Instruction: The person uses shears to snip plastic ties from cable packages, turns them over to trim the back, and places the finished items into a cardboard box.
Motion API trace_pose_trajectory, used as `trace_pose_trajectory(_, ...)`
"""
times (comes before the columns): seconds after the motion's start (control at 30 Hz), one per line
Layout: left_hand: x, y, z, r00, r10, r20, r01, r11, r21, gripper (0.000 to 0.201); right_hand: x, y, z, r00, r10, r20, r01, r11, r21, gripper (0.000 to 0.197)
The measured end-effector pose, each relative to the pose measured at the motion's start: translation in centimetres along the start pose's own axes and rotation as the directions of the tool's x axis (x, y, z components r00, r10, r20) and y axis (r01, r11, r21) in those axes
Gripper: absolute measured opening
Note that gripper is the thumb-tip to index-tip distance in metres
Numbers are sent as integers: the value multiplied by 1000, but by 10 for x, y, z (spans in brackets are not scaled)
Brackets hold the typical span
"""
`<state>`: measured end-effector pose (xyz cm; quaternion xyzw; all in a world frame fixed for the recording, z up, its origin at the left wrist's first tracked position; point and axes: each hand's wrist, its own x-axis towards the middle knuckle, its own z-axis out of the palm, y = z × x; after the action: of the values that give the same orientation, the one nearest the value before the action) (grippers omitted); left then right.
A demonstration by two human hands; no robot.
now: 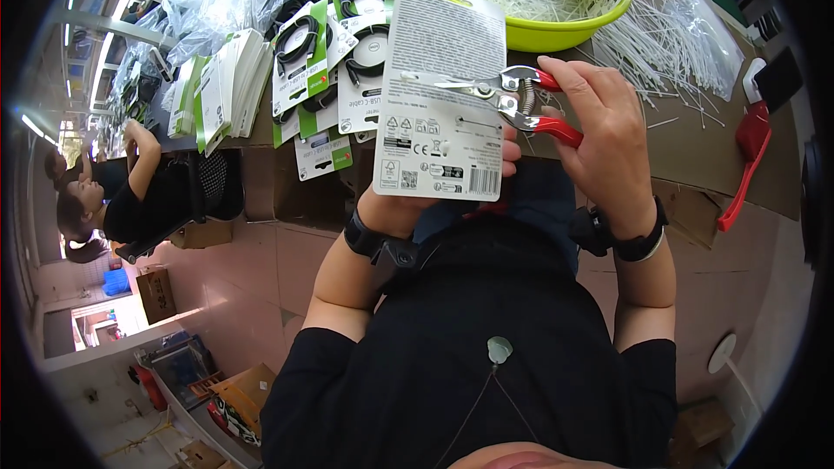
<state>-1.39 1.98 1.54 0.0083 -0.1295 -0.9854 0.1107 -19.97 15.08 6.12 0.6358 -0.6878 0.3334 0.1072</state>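
Note:
My left hand is closed on a white-backed packaging card, mostly hidden behind it, with a few fingertips showing past its right edge. The card stands upright, its printed back toward me and a hanging slot at the top. My right hand grips red-handled spring snips. Their handles are spread, and the pointed blades lie across the middle of the card's face. Whether the blades touch the card, I cannot tell. To the left on the table lie several carded black cables, coiled on white and green cards.
A yellow-green basin holds white plastic strips and more carded cables. Loose white strips lie right of it. A red-handled tool rests at the right table edge. Stacked cards stand left; a seated person is beyond.

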Motion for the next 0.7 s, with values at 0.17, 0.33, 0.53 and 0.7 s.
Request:
trace_pose_trajectory(0.17, 4, -2, 7, 996, -63, -58, 63, 998, -11, 75, 6, -3, 5, 999, -23, -30, 24, 999, 22, 54)
trace_pose_trajectory(0.33, 4, -3, 12, 992, -50, -117, 56, 997, 49, 72, 10, -6, 6, 999, -40, -24, 40, 999, 8, 53)
trace_pose_trajectory(0.53, 0, -4, 9, 991, -7, -132, 32, 981, 189, 64, 8, -3, 11, 987, 62, 149, -77, 993, 91, 48)
trace_pose_trajectory(0.7, -1, 7, 10, 993, 77, 85, -85, 992, 96, 50, 2, 11, 5, 978, 194, 72, -205, 863, 462, 45)
